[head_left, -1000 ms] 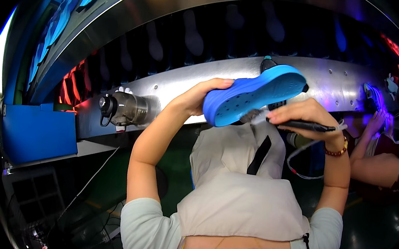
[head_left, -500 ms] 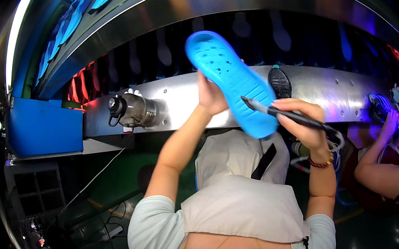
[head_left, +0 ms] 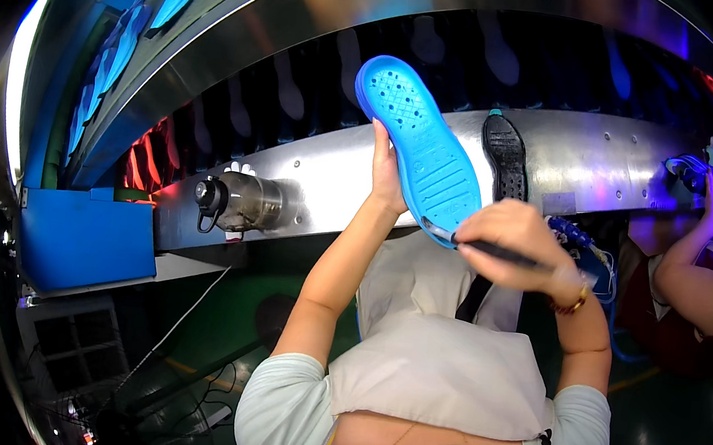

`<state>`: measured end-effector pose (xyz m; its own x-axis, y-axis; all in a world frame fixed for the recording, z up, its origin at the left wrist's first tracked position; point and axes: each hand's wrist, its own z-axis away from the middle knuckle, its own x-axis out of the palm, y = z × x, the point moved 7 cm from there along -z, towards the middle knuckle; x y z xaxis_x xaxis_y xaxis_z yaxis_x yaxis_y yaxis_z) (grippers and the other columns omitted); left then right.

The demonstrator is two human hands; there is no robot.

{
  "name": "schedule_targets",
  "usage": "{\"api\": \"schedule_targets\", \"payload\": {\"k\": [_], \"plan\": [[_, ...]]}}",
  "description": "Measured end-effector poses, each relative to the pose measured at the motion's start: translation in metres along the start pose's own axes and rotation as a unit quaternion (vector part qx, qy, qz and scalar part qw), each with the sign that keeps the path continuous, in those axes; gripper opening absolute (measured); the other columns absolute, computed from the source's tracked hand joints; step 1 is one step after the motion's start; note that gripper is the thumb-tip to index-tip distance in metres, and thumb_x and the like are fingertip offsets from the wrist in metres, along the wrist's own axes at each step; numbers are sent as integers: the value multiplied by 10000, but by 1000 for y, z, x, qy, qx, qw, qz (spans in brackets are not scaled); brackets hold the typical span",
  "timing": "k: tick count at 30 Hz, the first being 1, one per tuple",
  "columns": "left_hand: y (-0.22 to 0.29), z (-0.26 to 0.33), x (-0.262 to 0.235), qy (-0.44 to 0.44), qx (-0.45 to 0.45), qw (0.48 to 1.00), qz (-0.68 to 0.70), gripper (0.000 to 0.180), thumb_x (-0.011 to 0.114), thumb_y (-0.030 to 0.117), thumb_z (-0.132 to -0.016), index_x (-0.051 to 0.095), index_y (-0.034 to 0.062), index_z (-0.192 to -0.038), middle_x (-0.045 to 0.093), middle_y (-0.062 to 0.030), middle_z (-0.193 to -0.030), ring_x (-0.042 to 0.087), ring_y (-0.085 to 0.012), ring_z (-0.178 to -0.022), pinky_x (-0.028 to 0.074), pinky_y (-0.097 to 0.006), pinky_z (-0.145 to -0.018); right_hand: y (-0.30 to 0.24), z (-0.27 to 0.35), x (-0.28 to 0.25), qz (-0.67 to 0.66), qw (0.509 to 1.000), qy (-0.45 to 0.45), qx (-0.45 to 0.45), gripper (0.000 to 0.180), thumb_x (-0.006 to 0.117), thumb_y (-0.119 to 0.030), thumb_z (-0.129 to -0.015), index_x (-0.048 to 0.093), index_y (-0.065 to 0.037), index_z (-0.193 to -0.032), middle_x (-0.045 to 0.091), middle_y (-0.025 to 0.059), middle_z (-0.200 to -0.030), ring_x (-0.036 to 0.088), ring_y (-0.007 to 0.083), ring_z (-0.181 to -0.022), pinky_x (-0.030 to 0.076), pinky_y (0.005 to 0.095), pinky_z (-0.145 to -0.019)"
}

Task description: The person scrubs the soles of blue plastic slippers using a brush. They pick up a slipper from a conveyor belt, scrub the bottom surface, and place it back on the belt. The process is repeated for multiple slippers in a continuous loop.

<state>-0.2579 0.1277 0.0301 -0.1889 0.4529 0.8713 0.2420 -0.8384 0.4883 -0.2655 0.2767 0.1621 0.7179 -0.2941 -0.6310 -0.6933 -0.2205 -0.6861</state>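
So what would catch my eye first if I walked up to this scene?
The bright blue shoe sole, held up in the middle by the left hand. The right hand puts a thin dark brush to its lower end. Behind them curves a shiny metal conveyor with a black sole on it.

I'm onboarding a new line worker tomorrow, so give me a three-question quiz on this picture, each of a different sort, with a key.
1. True or false: the left hand holds the bright blue rubber shoe sole with its patterned face toward the camera.
2. Which thing touches the sole's lower end? A) the thin dark brush in the right hand B) a pair of scissors C) a cloth
3. Fill in: a second, ______ sole lies on the shiny metal conveyor rail behind the hands.

Key: 1 true; 2 A; 3 black.
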Motion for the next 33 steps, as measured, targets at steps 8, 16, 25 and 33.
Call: {"api": "schedule_targets", "payload": {"k": [8,16,25,33], "plan": [[1,-9,39,-62,12,995,71,854,264,721,-772,348,42,-1282,477,-199,-1173,477,-316,-1081,371,-461,-943,-7,-9,-6,-87,992,86,-40,162,657,-13,-663,624,-3,-821,636,123,-792,628,228,-737,492,298,-683],[35,-7,43,7,102,994,-47,821,222,701,-793,374,38,-1254,500,-188,-1158,506,-338,-1045,404,-462,-913,7,10,-14,-54,996,74,-15,221,685,7,-645,646,-8,-863,652,122,-871,621,238,-882,480,323,-778],[47,-6,60,-22,83,993,-80,856,278,719,-767,367,27,-1263,490,-203,-1173,505,-332,-1055,415,-444,-911,24,22,-13,-178,983,34,-5,212,665,10,-679,635,14,-890,626,145,-941,598,228,-905,455,327,-840],[35,14,103,-44,80,991,99,775,263,607,-847,284,-4,-1323,431,-213,-1256,451,-354,-1133,351,-467,-972,51,21,-9,-572,760,282,129,148,567,-27,-806,557,52,-930,594,184,-998,582,197,-936,469,284,-822]]}}
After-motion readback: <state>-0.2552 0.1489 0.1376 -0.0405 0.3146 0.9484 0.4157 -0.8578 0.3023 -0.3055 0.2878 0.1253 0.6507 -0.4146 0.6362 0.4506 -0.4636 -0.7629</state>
